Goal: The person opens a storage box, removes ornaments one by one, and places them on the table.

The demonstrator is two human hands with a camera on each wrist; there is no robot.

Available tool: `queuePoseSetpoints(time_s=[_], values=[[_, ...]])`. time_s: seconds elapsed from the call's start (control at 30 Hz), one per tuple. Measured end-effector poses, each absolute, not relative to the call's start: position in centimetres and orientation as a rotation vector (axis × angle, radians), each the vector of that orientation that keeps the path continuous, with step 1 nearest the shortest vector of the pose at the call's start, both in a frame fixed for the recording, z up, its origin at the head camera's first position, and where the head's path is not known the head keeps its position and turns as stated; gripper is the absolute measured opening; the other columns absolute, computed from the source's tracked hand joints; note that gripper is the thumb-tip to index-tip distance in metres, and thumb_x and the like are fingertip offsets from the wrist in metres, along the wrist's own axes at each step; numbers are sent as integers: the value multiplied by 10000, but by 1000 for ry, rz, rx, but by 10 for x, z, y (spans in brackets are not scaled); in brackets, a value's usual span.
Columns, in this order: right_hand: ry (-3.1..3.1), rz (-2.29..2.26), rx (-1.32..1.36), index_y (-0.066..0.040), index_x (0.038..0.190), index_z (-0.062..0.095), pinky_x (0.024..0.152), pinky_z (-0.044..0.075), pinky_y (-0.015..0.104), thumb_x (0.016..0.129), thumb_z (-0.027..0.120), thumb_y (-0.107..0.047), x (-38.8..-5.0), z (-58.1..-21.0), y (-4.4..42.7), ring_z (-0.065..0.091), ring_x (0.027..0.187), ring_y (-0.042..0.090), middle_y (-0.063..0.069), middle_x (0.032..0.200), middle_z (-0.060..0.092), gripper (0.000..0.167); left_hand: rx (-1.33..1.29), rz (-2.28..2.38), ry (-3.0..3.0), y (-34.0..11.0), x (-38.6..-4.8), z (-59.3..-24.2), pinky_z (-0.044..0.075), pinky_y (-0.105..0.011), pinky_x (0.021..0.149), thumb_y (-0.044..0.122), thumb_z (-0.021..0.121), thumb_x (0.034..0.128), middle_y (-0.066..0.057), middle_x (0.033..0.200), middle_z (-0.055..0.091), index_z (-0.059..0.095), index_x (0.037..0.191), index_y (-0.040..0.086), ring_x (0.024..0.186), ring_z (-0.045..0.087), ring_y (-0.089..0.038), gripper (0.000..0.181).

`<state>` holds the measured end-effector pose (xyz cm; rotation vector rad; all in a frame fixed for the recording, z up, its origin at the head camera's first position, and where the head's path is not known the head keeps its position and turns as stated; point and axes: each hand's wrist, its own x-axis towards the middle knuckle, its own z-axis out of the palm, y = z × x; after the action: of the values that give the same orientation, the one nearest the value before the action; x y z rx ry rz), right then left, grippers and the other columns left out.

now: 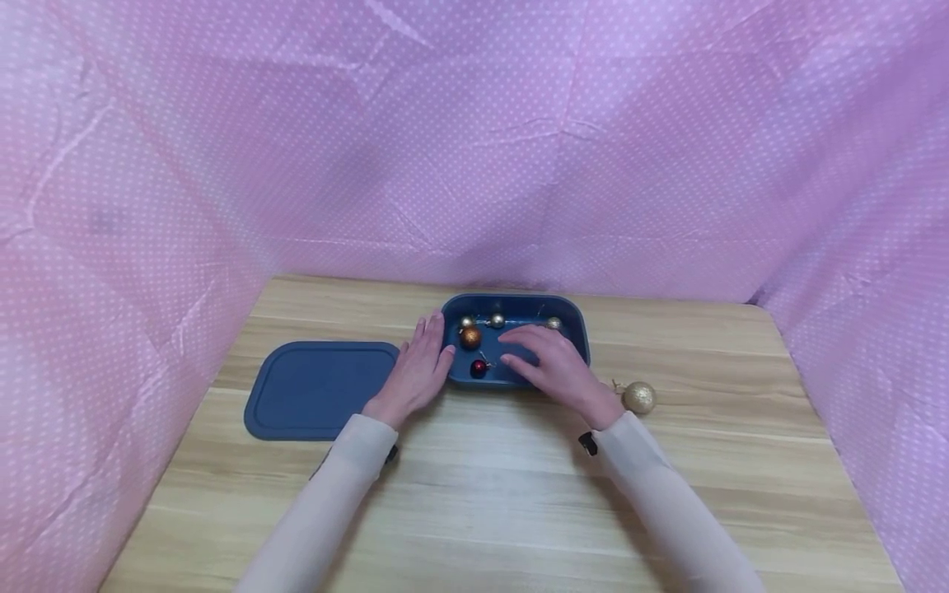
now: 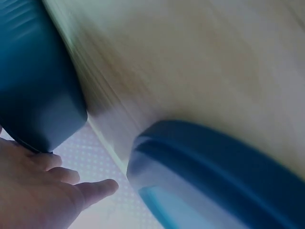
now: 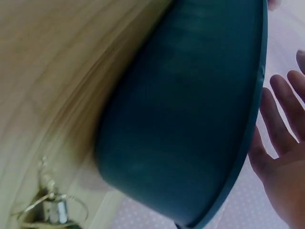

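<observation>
A dark blue box (image 1: 504, 384) holds several small baubles: an orange one (image 1: 470, 338), a dark red one (image 1: 479, 368) and a few gold ones, such as the one at its back (image 1: 497, 320). My left hand (image 1: 417, 368) rests against the box's left end with its fingers straight; the left wrist view shows the hand (image 2: 43, 186) beside the box wall (image 2: 43, 86). Over the box's right part is my right hand (image 1: 558, 368), fingers spread and slightly bent, with nothing visible in them. In the right wrist view that hand (image 3: 286, 143) is beyond the box rim (image 3: 259, 95).
A flat blue lid (image 1: 319, 391) lies on the wooden table (image 1: 474, 511) left of the box. To the right, near my right wrist, sits a larger gold glitter bauble (image 1: 639, 398). Pink dotted cloth (image 1: 474, 148) hangs behind the table and at both sides.
</observation>
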<state>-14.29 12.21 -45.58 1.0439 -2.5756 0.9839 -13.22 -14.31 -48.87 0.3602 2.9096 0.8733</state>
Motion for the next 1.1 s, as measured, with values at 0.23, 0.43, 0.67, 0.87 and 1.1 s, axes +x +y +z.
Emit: queuePoseSetpoints(time_s=[0.23, 0.43, 0.67, 0.87, 1.1], values=[[-2714, 977, 1158, -69, 1299, 711, 1063, 489, 458, 978, 744, -279, -154, -458, 110, 641, 1248, 246, 61, 1298, 709, 386, 362, 844, 2923, -143, -133, -491, 154, -654, 1213, 300, 346, 1128, -109, 1727, 116, 114, 1657, 33, 1590, 66, -328, 637], [-2868, 979, 1198, -127, 1365, 681, 1102, 458, 441, 988, 729, -315, -160, -461, 102, 590, 1316, 218, 20, 1377, 666, 424, 358, 816, 2939, -143, -134, -494, 160, -650, 1213, 278, 361, 1125, -101, 1726, 110, 100, 1659, 40, 1588, 71, -312, 640], [-2900, 1007, 1236, -96, 1349, 690, 1090, 472, 421, 988, 733, -275, -168, -465, 96, 610, 1288, 204, 33, 1356, 678, 406, 356, 821, 2957, -142, -134, -494, 176, -658, 1207, 263, 379, 1120, -107, 1723, 135, 112, 1657, 35, 1587, 92, -322, 642], [-2959, 1014, 1250, -62, 1323, 701, 1076, 486, 415, 989, 732, -242, -175, -468, 90, 638, 1246, 212, 63, 1315, 701, 381, 356, 826, 2957, -142, -133, -493, 175, -658, 1207, 266, 380, 1121, -105, 1725, 128, 103, 1657, 33, 1588, 81, -317, 647], [-3023, 1012, 1277, -68, 1311, 713, 1067, 494, 385, 991, 728, -226, -182, -473, 84, 652, 1224, 189, 59, 1291, 716, 357, 364, 821, 2960, -142, -133, -492, 186, -661, 1203, 262, 387, 1120, -115, 1724, 126, 106, 1656, 25, 1585, 98, -338, 650]])
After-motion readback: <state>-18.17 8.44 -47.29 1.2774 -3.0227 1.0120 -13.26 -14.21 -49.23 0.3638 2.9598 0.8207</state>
